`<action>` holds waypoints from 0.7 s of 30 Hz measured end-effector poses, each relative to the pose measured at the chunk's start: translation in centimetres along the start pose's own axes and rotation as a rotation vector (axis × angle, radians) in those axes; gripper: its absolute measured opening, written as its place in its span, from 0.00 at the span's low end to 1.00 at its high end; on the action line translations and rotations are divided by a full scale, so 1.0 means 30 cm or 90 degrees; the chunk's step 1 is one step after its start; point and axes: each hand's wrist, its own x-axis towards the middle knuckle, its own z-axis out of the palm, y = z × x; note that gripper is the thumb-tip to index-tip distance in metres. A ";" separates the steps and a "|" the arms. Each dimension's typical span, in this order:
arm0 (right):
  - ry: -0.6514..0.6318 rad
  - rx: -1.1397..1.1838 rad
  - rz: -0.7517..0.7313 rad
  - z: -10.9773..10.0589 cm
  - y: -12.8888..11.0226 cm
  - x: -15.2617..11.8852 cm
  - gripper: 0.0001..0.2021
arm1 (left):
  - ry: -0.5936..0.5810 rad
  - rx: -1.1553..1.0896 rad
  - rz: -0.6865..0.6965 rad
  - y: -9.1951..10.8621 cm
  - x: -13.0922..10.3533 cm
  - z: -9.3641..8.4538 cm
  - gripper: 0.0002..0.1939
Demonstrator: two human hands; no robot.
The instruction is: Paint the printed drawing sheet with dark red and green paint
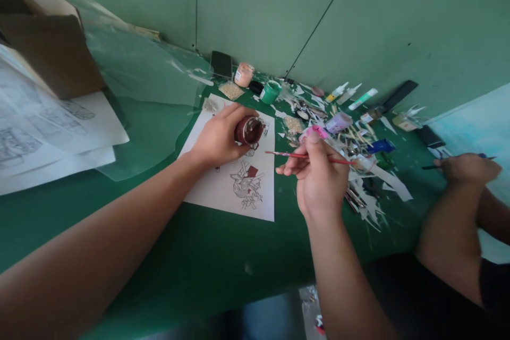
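My left hand [223, 135] is wrapped round an open jar of dark red paint [250, 132], tilted so its mouth faces me, over a white sheet [215, 191]. On that sheet is a line drawing [246, 188] with a few small areas coloured dark red. Between the thumb and fingers of my right hand [321, 175] lies a thin red paintbrush [292, 155]. Its tip points left, just beyond the sheet's right edge, apart from the jar. A pot of pink paint [314, 132] stands behind my right hand, partly hidden by it.
Paper scraps, tools and bottles crowd the green table [151, 255] on the right, with a green paint jar [271, 92] and a peach one [244, 74] at the back. A cardboard box [56, 53] and printed sheets [59, 138] lie left. At far right, another person's hand [470, 168] holds a thin tool.
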 end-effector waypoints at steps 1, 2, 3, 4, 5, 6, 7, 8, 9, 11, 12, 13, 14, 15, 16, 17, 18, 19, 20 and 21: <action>-0.010 -0.002 0.008 -0.010 0.005 -0.018 0.18 | 0.010 0.007 -0.007 -0.003 0.001 0.002 0.25; -0.023 -0.009 0.016 -0.020 0.014 -0.037 0.18 | 0.015 0.014 -0.011 -0.006 0.002 0.004 0.25; -0.038 -0.020 0.024 -0.030 0.028 -0.056 0.19 | 0.016 0.018 -0.012 -0.009 0.003 0.005 0.26; -0.056 -0.033 0.032 -0.039 0.045 -0.075 0.20 | 0.013 0.021 -0.011 -0.011 0.004 0.007 0.26; -0.072 -0.048 0.037 -0.046 0.062 -0.093 0.21 | 0.011 0.023 -0.009 -0.014 0.005 0.008 0.26; -0.081 -0.062 0.041 -0.052 0.080 -0.109 0.21 | 0.009 0.023 -0.008 -0.016 0.005 0.010 0.26; -0.081 -0.075 0.044 -0.057 0.095 -0.122 0.21 | 0.010 0.021 -0.004 -0.019 0.006 0.012 0.26; -0.075 -0.089 0.048 -0.059 0.107 -0.132 0.21 | 0.011 0.019 -0.002 -0.021 0.006 0.014 0.27; -0.066 -0.104 0.051 -0.061 0.115 -0.138 0.21 | 0.013 0.017 -0.002 -0.022 0.006 0.016 0.27; -0.055 -0.138 0.056 -0.059 0.121 -0.145 0.21 | 0.013 0.019 -0.007 -0.023 0.006 0.019 0.28; -0.055 -0.156 0.059 -0.058 0.120 -0.145 0.21 | 0.011 0.022 -0.013 -0.022 0.006 0.020 0.28; -0.057 -0.174 0.062 -0.056 0.119 -0.145 0.21 | 0.008 0.025 -0.018 -0.021 0.005 0.020 0.28; -0.060 -0.189 0.063 -0.055 0.117 -0.144 0.20 | 0.004 0.027 -0.023 -0.019 0.005 0.020 0.28; -0.060 -0.201 0.063 -0.053 0.115 -0.144 0.20 | 0.002 0.027 -0.024 -0.016 0.005 0.019 0.27; -0.057 -0.209 0.062 -0.051 0.113 -0.144 0.20 | 0.001 0.025 -0.025 -0.014 0.006 0.018 0.27; -0.055 -0.215 0.060 -0.050 0.112 -0.143 0.21 | 0.002 0.023 -0.026 -0.012 0.006 0.017 0.27; -0.052 -0.219 0.058 -0.048 0.112 -0.144 0.21 | 0.003 0.019 -0.026 -0.012 0.006 0.017 0.26; -0.050 -0.222 0.057 -0.047 0.112 -0.144 0.21 | 0.006 0.014 -0.024 -0.012 0.006 0.017 0.26; -0.050 -0.227 0.058 -0.046 0.112 -0.144 0.20 | 0.010 0.008 -0.021 -0.013 0.007 0.017 0.26; -0.050 -0.232 0.059 -0.046 0.112 -0.144 0.20 | 0.013 0.003 -0.019 -0.016 0.007 0.018 0.26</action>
